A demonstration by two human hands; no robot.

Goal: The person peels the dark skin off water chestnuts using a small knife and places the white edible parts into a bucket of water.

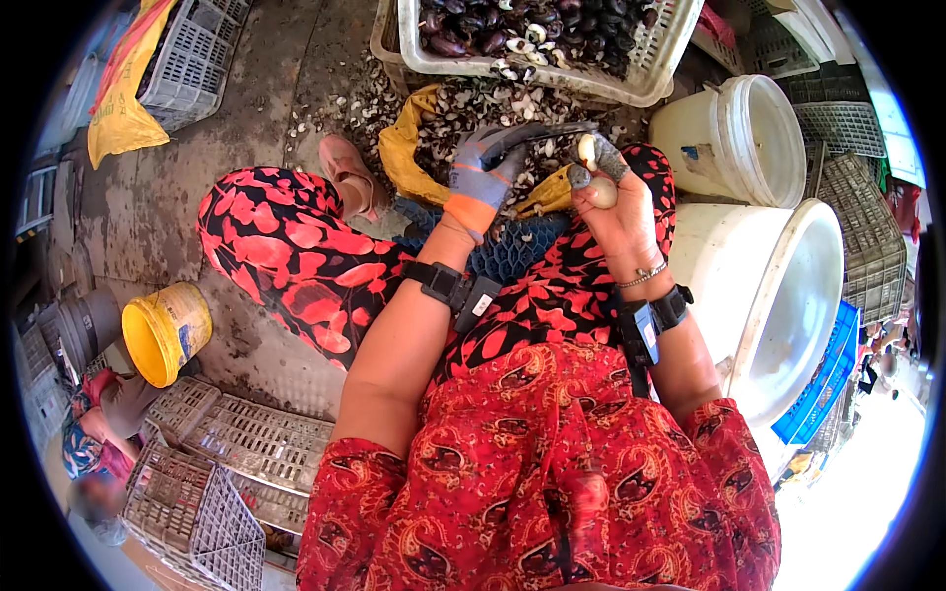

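My left hand (484,166), in a grey glove with an orange cuff, is closed around a dark, narrow blade-like tool (558,129). The tool's tip reaches towards my right hand (613,199), which wears dark finger covers. A rounded pale piece (604,193) rests in the right fingers. Near those fingertips is a smaller whitish piece (586,150) with a brownish end; I cannot tell whether the blade touches it. Below both hands, a yellow sack (403,159) lies around a heap of pale and dark scraps (473,118). A blue honeycomb-textured mat or cloth (502,251) shows between my legs.
A white crate (643,89) ahead holds glossy dark-brown pieces (473,33) and some white ones. White buckets (720,140) stand at my right. To the left are a yellow bucket (170,332), plastic crates (251,436) and another person (111,428). Scraps litter the floor.
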